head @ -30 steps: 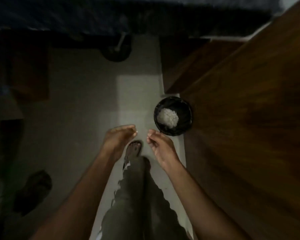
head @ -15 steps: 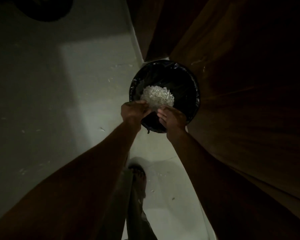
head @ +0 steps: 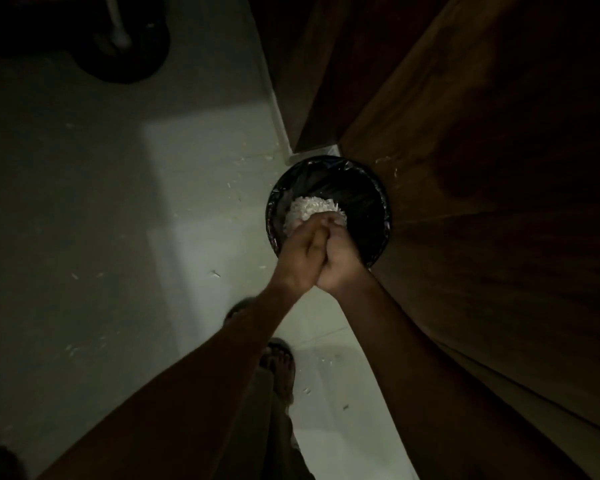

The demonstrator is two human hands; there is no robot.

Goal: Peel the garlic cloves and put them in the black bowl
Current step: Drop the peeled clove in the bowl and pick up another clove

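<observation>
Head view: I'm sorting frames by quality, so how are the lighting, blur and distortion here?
Head view: dim overall, one pale lit patch on the floor; the wood panel sinks into shadow; left hand and right hand slightly motion-blurred over the black-lined bin; wide-angle stretch at the edges.

A dark wooden panel [head: 482, 168] is filling the right side, standing against a pale floor [head: 84, 237] that is catching a patch of light. Small white flakes [head: 215, 274] are lying scattered over that floor — and a sandalled foot [head: 280, 363] is showing low in the view.
</observation>
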